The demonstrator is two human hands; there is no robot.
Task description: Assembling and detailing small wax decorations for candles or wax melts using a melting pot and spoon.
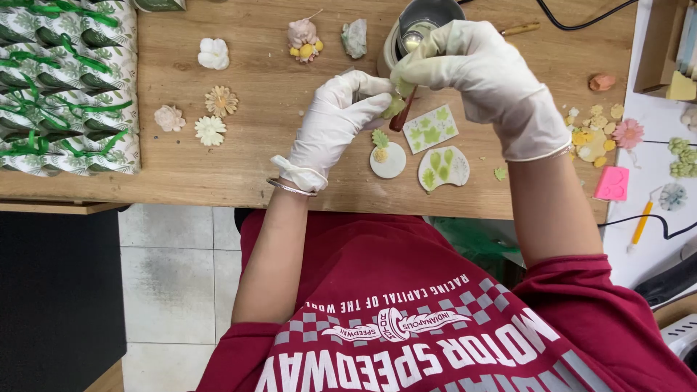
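Green wax leaf (394,107) pinched between 2 white-gloved hands: left (335,123), right (485,78).

A light wooden table (254,167) carries, at its far left, a stack of white packets patterned with green leaves and tied with green ribbon (65,87). Right of them lie small moulded flowers in white (213,53), cream (221,101) and pale pink (169,118), with a pink and yellow figure (303,36) and a grey-green lump (355,38) farther off. Near the middle edge rest a round white disc with a green leaf (388,157), a square white slab (430,128) and a curved white slab (443,168), both with green leaf shapes, while a scatter of small yellow pieces (594,134) and a pink block (612,183) lie at the right.
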